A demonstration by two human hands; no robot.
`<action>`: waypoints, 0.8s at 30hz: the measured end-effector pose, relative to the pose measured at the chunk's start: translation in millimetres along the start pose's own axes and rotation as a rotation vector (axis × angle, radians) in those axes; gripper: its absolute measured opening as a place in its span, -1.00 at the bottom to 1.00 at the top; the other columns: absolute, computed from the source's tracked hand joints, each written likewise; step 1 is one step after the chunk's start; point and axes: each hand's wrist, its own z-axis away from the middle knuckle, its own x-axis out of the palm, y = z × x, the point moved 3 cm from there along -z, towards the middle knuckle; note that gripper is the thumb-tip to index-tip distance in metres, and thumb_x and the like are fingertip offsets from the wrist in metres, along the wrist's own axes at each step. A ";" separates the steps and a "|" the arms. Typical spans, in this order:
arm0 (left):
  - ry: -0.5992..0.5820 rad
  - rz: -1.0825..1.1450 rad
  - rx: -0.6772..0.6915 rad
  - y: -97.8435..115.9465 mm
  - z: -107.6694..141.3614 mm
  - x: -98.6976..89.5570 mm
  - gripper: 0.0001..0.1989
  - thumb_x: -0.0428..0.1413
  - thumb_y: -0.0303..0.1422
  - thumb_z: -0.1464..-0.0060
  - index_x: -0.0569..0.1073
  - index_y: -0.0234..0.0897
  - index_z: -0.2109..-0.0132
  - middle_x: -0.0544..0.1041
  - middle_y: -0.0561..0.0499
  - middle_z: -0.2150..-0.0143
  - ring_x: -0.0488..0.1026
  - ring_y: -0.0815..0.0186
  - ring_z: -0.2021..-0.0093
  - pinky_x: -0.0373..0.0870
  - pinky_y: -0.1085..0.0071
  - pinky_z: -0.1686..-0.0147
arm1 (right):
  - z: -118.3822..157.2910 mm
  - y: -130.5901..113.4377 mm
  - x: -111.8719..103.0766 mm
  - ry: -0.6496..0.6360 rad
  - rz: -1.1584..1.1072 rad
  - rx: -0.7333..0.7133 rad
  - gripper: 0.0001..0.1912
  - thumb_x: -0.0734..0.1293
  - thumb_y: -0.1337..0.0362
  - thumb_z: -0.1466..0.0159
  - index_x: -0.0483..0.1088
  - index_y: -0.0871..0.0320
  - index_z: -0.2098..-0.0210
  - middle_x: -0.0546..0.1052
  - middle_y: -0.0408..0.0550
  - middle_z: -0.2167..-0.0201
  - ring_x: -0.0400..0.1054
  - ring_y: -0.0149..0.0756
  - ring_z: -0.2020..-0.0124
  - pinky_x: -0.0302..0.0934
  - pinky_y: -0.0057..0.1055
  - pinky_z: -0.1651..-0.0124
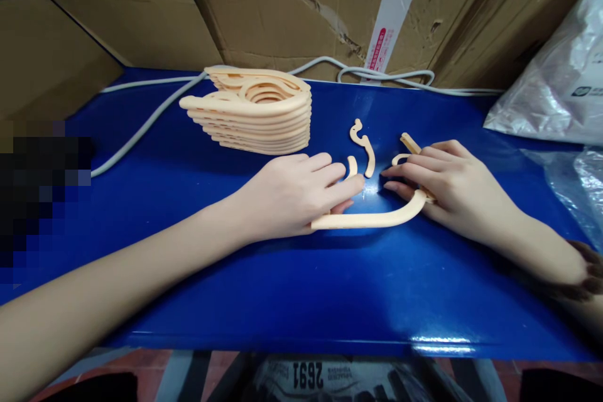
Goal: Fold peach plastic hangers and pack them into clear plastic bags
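Note:
A long curved beige plastic piece (377, 220) runs between my two hands, low over the blue table. Its straight end lies under my left hand (313, 191), whose fingers are bent around parts that are mostly hidden. My right hand (443, 185) is closed over the curved end and a slim beige piece (411, 143) that sticks out above the fingers. A small S-shaped beige piece (369, 154) lies on the table between the hands. Just beyond my left fingertips, a short curved bit (352, 166) shows.
A stack of beige curved pieces (264, 119) stands at the back left of the blue table (292, 295). Behind it run a grey cable (141, 135) and cardboard boxes (282, 12). A plastic bag (556, 75) sits at the right.

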 end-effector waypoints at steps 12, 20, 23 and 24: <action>-0.133 0.305 0.076 7.3 2.6 0.3 -0.48 0.02 -0.01 -0.39 0.40 -0.34 -0.23 0.55 -0.10 0.03 0.46 0.17 0.15 0.38 0.28 0.21 | 0.1 -1.2 1.7 -0.022 0.016 0.016 -0.72 0.18 0.21 -0.52 0.49 0.13 0.00 0.70 0.04 0.10 0.58 -0.06 0.03 0.23 -0.10 -0.02; -0.111 0.278 0.051 6.0 1.7 3.5 -0.56 -0.14 -0.16 -0.49 0.44 -0.34 -0.20 0.55 -0.09 0.07 0.45 0.15 0.19 0.37 0.26 0.27 | 0.5 -1.5 2.9 0.020 0.013 -0.012 -0.74 0.20 0.22 -0.52 0.48 0.18 0.01 0.68 0.04 0.13 0.57 -0.07 0.05 0.21 -0.12 -0.01; -0.131 0.257 0.051 5.1 1.7 4.7 -0.59 -0.12 -0.20 -0.48 0.45 -0.34 -0.21 0.56 -0.09 0.07 0.45 0.15 0.20 0.37 0.25 0.28 | 1.0 -1.0 3.8 0.053 0.020 -0.039 -0.75 0.23 0.23 -0.50 0.49 0.21 0.02 0.66 0.03 0.16 0.55 -0.04 0.04 0.21 -0.14 0.02; -0.135 0.251 0.050 4.8 1.8 4.8 -0.60 -0.10 -0.22 -0.47 0.45 -0.33 -0.22 0.56 -0.08 0.06 0.45 0.15 0.20 0.37 0.25 0.28 | 1.2 -0.8 4.3 0.060 0.029 -0.041 -0.75 0.23 0.22 -0.50 0.50 0.21 0.02 0.65 0.05 0.16 0.54 -0.01 0.01 0.21 -0.14 0.04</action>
